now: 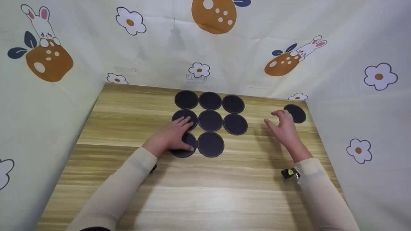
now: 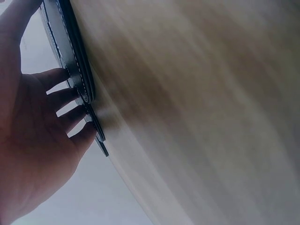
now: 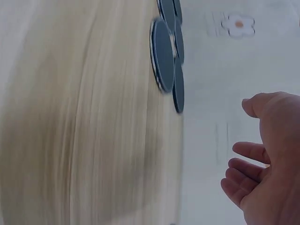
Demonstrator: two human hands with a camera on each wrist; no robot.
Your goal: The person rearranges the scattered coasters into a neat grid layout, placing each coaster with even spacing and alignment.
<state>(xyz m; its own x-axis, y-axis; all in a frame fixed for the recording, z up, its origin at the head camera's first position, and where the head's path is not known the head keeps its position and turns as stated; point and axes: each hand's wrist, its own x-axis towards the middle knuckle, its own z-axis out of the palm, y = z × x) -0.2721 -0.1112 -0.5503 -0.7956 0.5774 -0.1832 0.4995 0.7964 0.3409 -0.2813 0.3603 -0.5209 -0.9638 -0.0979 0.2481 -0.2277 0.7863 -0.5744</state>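
Note:
Several round black coasters with stitched rims lie flat in close rows on the table, such as the centre coaster (image 1: 210, 120) and the front coaster (image 1: 210, 144). My left hand (image 1: 171, 136) rests on the left side of the group, fingers spread over the left middle coaster (image 1: 180, 114) and thumb over the front left coaster (image 1: 189, 140). In the left wrist view, the fingertips touch the coasters' edges (image 2: 77, 51). My right hand (image 1: 284, 130) is raised with loosely bent fingers, holding nothing. It partly overlaps a lone coaster (image 1: 296, 114) at the far right.
The wooden table (image 1: 205, 192) stands against a pale cloth backdrop (image 1: 160, 54) printed with flowers and rabbits, which rises at the back and both sides. Two coasters (image 1: 234, 114) form the right edge of the group, with bare wood between them and the right hand.

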